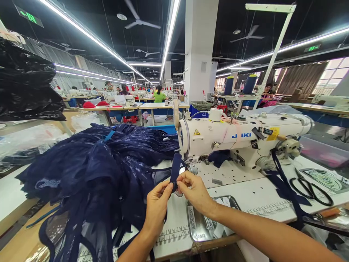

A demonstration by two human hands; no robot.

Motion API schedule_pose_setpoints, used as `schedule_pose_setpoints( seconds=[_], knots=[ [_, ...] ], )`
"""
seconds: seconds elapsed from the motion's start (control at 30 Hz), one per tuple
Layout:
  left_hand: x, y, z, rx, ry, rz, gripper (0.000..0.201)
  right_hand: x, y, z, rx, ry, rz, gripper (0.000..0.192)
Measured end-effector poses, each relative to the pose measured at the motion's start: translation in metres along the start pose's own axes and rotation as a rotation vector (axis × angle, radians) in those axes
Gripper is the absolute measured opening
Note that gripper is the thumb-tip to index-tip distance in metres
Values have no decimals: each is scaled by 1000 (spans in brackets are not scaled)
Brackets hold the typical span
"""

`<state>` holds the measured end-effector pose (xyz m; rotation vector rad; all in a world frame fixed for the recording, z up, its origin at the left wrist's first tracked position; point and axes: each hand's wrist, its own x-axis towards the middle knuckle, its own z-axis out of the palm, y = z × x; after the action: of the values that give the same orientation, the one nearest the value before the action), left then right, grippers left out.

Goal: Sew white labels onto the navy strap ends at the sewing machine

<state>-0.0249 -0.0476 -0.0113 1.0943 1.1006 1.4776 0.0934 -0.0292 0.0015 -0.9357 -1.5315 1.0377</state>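
A short navy fabric strip [176,167] stands up between my two hands, just in front of the needle area of a white sewing machine [218,136]. My left hand [159,200] pinches its lower end between thumb and fingers. From the other side, my right hand [195,191] grips the same end with its fingertips. A large heap of navy mesh garments [98,163] lies on the table left of the machine. Under my right forearm sits a metal tray [200,234] with white labels in it.
Black-handled scissors [311,187] and navy strap pieces [286,189] lie at the right of the table. A printed ruler [174,234] runs along the front edge. A black plastic bag [27,80] bulges at left. Thread cones [249,84] stand behind the machine; people work farther back.
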Motion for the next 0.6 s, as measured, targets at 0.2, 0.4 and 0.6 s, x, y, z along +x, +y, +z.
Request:
schedule_pose_setpoints(
  seconds=[0.2,0.4,0.6],
  knots=[
    [0,-3,-1,64,18,55,26,0,2,2,8,6,40,7],
    [-1,-3,-1,209,34,156,27,0,4,4,27,25,61,8],
    [-4,-2,-2,420,69,294,20,1,4,3,-64,9,38,6]
  ],
)
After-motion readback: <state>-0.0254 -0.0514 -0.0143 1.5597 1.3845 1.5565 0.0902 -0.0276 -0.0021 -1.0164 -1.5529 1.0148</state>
